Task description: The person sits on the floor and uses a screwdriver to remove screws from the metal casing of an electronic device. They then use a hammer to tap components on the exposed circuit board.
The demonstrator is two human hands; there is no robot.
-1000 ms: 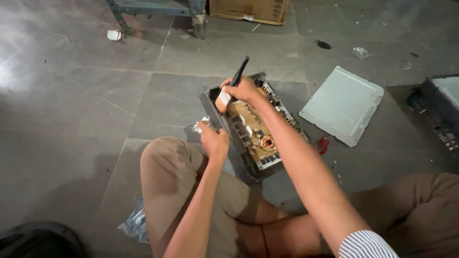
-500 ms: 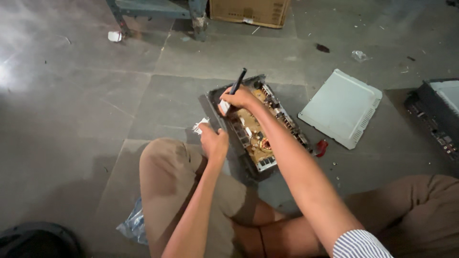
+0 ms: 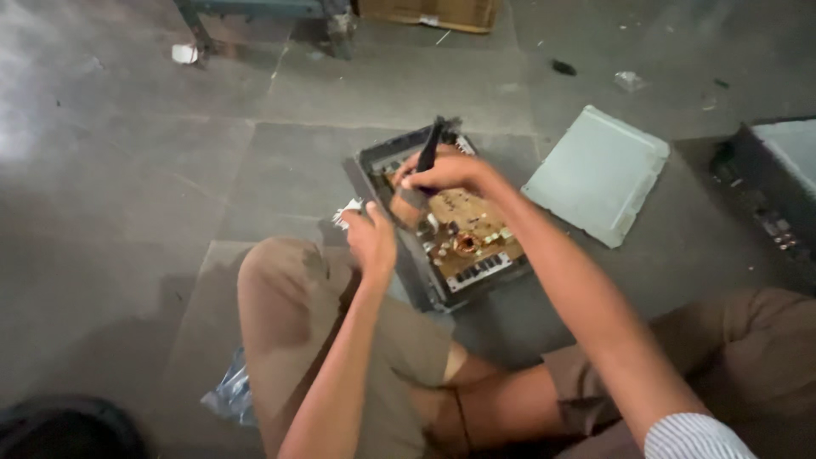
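Observation:
An opened electronic unit (image 3: 476, 255) with a brown circuit board and a grey metal frame lies tilted on the floor against my knee. My right hand (image 3: 446, 172) is closed around a black-handled brush (image 3: 427, 153), whose pale bristles touch the board near its left side. My left hand (image 3: 372, 240) grips the unit's left edge, holding it steady.
A pale grey metal cover plate (image 3: 599, 172) lies on the floor to the right. A dark device (image 3: 778, 191) sits at the far right edge. A metal table leg (image 3: 340, 21) and a cardboard box (image 3: 429, 13) stand at the top. A crumpled plastic bag (image 3: 229, 395) lies beside my left leg.
The brush has moved slightly down over the left part of the board. My left hand keeps its hold on the unit's edge.

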